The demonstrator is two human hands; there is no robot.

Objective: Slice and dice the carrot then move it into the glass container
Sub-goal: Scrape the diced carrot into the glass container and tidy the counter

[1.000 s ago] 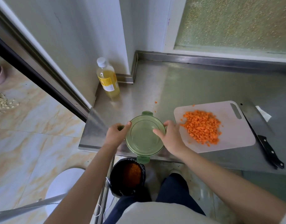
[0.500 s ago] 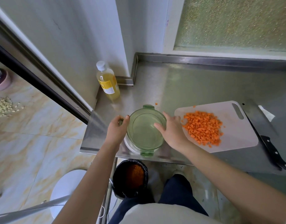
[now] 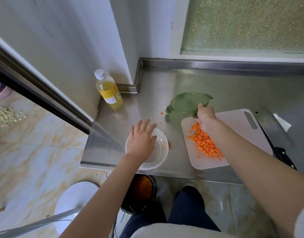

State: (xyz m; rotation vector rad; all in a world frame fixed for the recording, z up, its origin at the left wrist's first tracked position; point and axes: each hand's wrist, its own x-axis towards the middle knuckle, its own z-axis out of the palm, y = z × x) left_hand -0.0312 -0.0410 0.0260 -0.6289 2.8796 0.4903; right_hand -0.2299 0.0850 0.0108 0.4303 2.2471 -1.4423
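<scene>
A clear glass container [image 3: 160,158] sits uncovered near the front edge of the steel counter [image 3: 199,83]. My left hand [image 3: 141,140] hovers over its left rim with fingers spread, holding nothing. My right hand [image 3: 205,115] grips the green lid [image 3: 185,103] by its near edge, holding it tilted above the counter behind the cutting board. Diced carrot [image 3: 205,143] lies in a pile on the white cutting board [image 3: 233,134], partly hidden by my right forearm.
A bottle of yellow liquid [image 3: 109,91] stands at the counter's back left corner. A cleaver [image 3: 276,140] lies right of the board. A few carrot bits [image 3: 162,113] are scattered on the counter. A black bin [image 3: 141,191] with carrot scraps stands below the front edge.
The green lid came off the container. My right hand carried it back and to the right. My left hand let go of the lid and now hovers open over the bare container.
</scene>
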